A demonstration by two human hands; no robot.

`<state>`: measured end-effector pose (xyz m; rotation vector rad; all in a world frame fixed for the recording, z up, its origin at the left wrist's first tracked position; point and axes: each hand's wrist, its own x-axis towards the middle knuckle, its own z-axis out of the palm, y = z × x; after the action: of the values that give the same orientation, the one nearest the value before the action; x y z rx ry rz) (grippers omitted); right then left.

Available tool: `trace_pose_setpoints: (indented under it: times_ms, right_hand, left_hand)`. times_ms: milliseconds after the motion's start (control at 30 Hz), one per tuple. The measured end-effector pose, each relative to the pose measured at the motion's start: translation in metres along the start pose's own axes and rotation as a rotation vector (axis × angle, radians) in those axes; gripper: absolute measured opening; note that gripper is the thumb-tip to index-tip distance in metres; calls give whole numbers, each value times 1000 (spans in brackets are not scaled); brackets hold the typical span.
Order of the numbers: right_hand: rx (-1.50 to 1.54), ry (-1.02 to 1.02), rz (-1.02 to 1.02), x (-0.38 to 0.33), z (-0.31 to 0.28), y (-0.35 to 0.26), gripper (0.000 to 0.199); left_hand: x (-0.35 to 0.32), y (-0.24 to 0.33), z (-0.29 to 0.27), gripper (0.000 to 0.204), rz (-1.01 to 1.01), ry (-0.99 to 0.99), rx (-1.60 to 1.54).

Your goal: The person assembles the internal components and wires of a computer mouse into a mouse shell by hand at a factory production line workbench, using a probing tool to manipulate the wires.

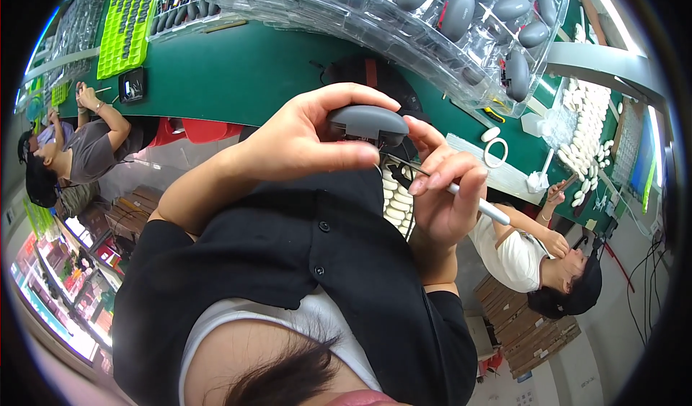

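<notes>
The left hand (303, 136) is gripping a grey oval shell (367, 123) between thumb and fingers, held up close to the chest. Just beside it, the right hand (447, 190) is closed around a slim silver-handled tool (468, 198), its dark tip reaching under the shell; work on this piece looks to be under way, not finished. Beyond the hands, on the green surface (238, 74), a clear tray (404, 38) is holding many similar grey shells, and white oval parts (587, 128) are lying further right.
</notes>
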<state>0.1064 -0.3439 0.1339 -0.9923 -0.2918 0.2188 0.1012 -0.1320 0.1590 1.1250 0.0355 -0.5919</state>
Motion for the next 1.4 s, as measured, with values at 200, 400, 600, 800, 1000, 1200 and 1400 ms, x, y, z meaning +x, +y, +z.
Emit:
trace_pose_setpoints:
  times_ms: [200,400,600,800,1000,1200,1400]
  right_hand:
    - [-20,68,41,-1,7,2,44]
    - [-60,77,29,-3,5,9,45]
    - [-85,85,85,-2,9,4,50]
    - [-118,39,66,-2,7,6,50]
    - [-98,56,105,-1,8,4,49]
    - [-100,56,116,-1,9,3,49]
    - [-64,63,133,0,8,7,49]
  left_hand:
    - [-2,-2,0,57,82,53,215]
    - [-2,-3,2,55,120,60,281]
    - [-2,-4,2,54,121,67,287]
    - [-2,-4,3,55,118,78,277]
    - [-2,-4,4,54,135,80,304]
    - [-2,-5,3,53,127,88,299]
    - [-1,-5,3,54,132,85,320]
